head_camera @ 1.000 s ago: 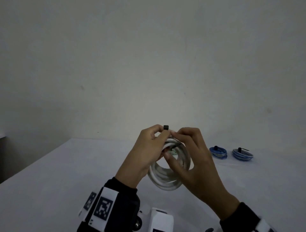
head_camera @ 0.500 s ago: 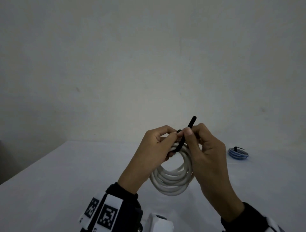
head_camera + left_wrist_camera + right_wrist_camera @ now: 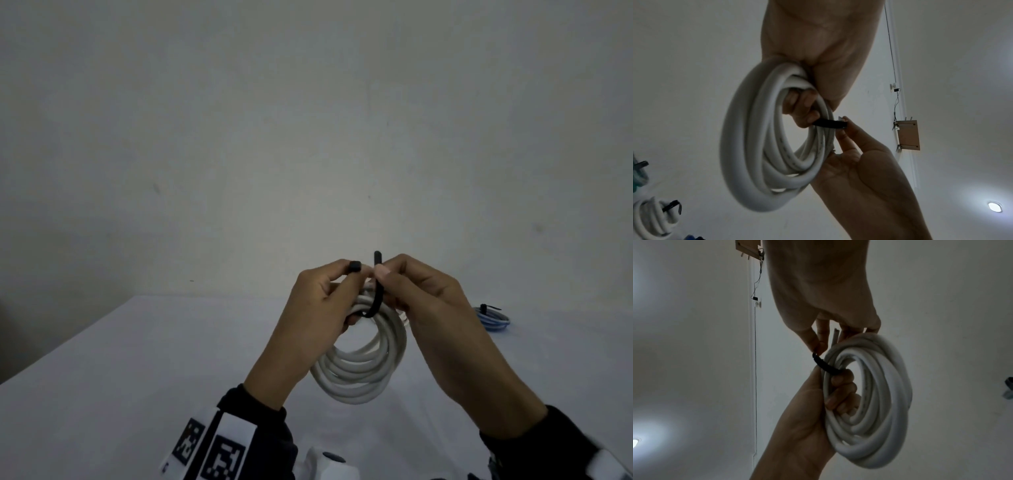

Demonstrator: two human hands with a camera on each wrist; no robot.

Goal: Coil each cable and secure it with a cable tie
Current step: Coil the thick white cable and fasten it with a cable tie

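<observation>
Since half a second ago, both hands have drifted up toward frame centre and the black tail has swung from a rightward lean to nearly upright, with the tie's square head now showing at the left fingertips.

Biggest thing first: the white table (image 3: 137, 359) fills the lower half of the head view, and above its middle hangs the white cable coil (image 3: 363, 370), several loops bunched together, clear of the surface. Left hand (image 3: 318, 315) has its lower fingers curled through the coil's opening while thumb and forefinger pinch the tie head (image 3: 355, 266). Right hand (image 3: 431, 308) pinches the cable tie (image 3: 376, 291) by its tail, just right of the head; the strap dips under the top of the bundle. At the right edge of the table sits a blue coil (image 3: 493, 320), already tied. The left wrist view shows another tied white coil (image 3: 653, 217) in its lower left corner.

Now the threading, I'd say. To do it well: keep the loops squeezed flat so none slips outside the strap, turn the head so its slot faces the tip, feed the tail straight through, then pull snug without crushing the cable.
</observation>
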